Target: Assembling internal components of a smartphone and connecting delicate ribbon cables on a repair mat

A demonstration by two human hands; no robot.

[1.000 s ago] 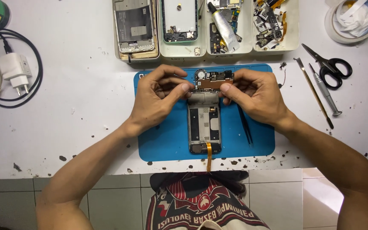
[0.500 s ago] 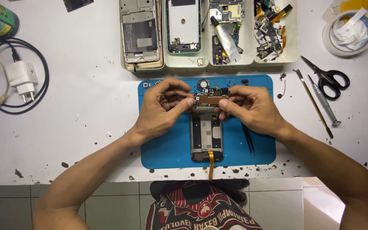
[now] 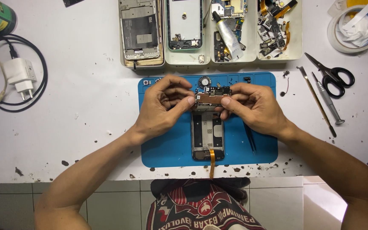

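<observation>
Tray (image 3: 209, 63) compartments hold phone frames, a glue tube (image 3: 228, 35), loose parts. Your left hand (image 3: 163, 107) and right hand (image 3: 254, 106) both pinch the circuit board (image 3: 210, 99) above the opened phone (image 3: 207, 135) on the blue mat (image 3: 167, 149).

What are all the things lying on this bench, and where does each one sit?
circuit board: one, brown and dark, pinched between both hands
opened phone: one, dark with an orange ribbon, on the mat under the hands
mat: one, blue, centre of the white table
parts trays: a cream row of four, above the mat
scissors: one pair, black handles, right
screwdriver: one, grey, beside the scissors
tape roll: one, white, top right
charger: one, white, inside a black cable loop, left
left hand: grips the board's left end
right hand: grips its right end
</observation>
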